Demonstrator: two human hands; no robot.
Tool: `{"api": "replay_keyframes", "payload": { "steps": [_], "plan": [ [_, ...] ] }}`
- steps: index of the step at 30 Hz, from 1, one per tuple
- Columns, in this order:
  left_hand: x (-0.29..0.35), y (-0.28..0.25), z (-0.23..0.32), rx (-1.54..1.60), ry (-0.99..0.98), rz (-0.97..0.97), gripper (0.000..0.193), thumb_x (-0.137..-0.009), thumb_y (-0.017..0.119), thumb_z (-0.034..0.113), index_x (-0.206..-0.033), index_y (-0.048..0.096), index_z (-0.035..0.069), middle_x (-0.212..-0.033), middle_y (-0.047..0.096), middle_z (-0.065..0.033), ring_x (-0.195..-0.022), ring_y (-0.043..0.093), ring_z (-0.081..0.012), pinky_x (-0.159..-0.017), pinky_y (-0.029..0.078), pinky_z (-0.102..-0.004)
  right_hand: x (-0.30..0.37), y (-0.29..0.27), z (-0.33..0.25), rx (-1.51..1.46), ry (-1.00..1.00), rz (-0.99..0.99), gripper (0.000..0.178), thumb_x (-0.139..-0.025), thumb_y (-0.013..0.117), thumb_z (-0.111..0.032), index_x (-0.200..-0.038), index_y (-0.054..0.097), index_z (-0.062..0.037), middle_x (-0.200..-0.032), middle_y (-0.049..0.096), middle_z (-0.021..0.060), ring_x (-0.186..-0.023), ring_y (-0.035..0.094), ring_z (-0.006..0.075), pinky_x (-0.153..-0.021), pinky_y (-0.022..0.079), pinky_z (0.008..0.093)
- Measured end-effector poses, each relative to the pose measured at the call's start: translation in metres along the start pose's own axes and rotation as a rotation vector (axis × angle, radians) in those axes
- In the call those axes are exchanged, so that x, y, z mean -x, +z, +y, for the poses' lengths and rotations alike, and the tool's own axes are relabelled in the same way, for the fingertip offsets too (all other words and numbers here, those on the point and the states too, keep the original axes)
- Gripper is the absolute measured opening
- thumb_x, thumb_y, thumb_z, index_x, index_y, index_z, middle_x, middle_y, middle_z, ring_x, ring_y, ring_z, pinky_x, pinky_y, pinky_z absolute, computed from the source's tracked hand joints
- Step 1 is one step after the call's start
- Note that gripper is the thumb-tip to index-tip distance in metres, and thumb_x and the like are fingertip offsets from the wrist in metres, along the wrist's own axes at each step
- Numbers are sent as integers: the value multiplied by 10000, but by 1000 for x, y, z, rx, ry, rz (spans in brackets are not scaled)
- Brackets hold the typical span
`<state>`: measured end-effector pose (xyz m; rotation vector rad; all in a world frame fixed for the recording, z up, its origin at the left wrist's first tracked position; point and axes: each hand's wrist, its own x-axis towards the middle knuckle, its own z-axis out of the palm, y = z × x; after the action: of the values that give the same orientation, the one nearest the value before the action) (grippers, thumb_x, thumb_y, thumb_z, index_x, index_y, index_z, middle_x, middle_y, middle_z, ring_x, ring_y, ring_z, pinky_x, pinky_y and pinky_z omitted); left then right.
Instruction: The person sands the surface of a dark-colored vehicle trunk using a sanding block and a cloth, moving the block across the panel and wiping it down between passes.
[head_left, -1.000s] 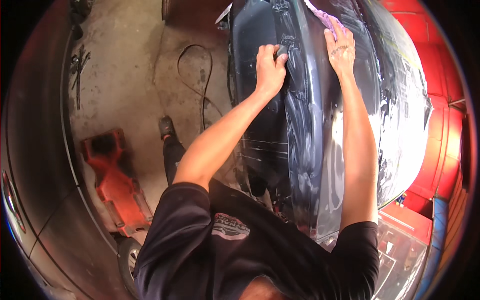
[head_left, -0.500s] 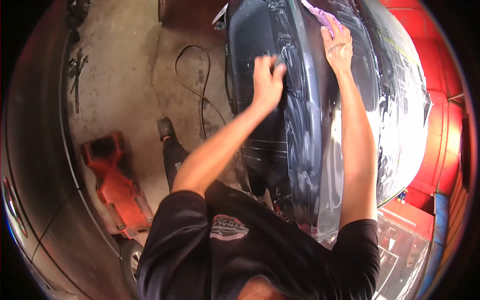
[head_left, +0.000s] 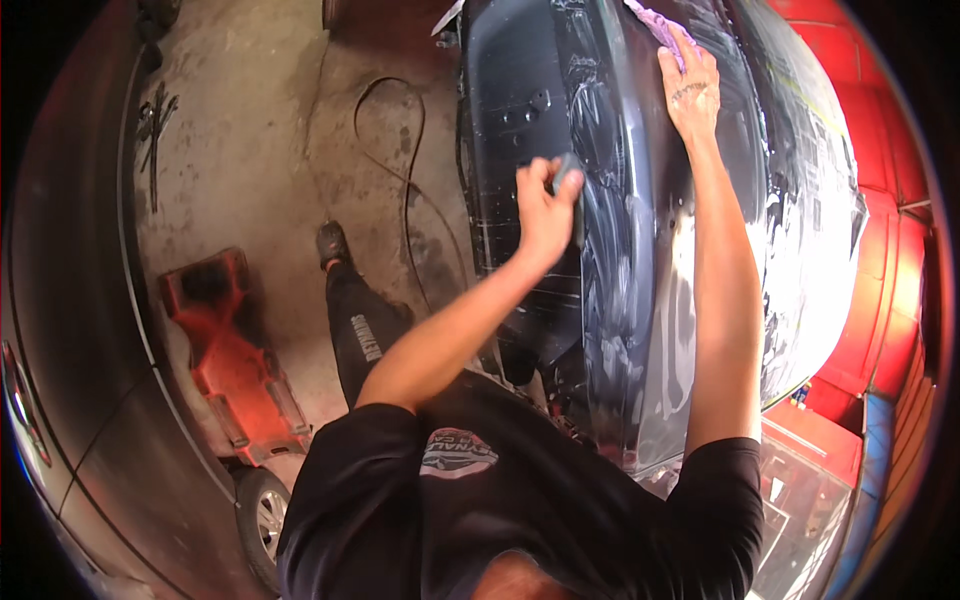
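Observation:
My left hand [head_left: 547, 215] is closed around a small grey pad [head_left: 568, 170], its fingers pinching the pad against the dark car body [head_left: 520, 70]. Whitish, wet-looking smears streak the raised edge of the bodywork beside it. Farther up and to the right, my right hand [head_left: 693, 98] lies over a crumpled pink-purple cloth [head_left: 662, 28] on the upper panel. Its fingers press onto the cloth, and part of the cloth sticks out past them.
A red creeper [head_left: 245, 365] lies on the concrete floor at left, next to another dark car [head_left: 75, 300]. A looped black hose [head_left: 408, 170] runs across the floor near my foot [head_left: 333, 245]. Red cabinets [head_left: 880, 250] stand beyond the car at right.
My left hand has slid the grey pad toward me along the smeared edge. The right hand stays on the cloth, with the whole view shifted slightly.

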<state>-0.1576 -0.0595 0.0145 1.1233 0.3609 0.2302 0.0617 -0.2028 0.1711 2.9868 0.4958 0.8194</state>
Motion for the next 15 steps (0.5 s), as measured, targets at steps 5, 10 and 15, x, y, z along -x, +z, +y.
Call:
{"api": "replay_keyframes", "payload": {
  "steps": [5, 10, 15],
  "plan": [
    [-15, 7, 25, -53, -48, 36, 244, -912, 785, 147, -982, 613, -12, -1051, 545, -158, -1032, 564, -269, -897, 456, -375, -6, -6, 1, -16, -52, 22, 499, -1023, 624, -396, -1500, 609, -247, -1408, 629, 256, -1326, 575, 434, -1148, 442, 501],
    [-53, 1, 6, 86, -230, 8, 288, -905, 799, 193, -902, 620, -33, -914, 583, -162, -822, 535, -241, -783, 460, -416, -2, 8, -5, 25, -13, 18, 494, -1025, 630, -401, -1494, 613, -248, -1404, 633, 252, -1319, 582, 433, -1139, 453, 500],
    [3, 9, 24, -27, -151, 62, 275, -909, 796, 185, -947, 611, -14, -1008, 561, -168, -960, 538, -278, -885, 453, -416, -2, -1, 4, -67, -73, 9, 486, -1025, 633, -400, -1487, 620, -251, -1389, 631, 269, -1313, 583, 443, -1133, 457, 504]
  ]
}}
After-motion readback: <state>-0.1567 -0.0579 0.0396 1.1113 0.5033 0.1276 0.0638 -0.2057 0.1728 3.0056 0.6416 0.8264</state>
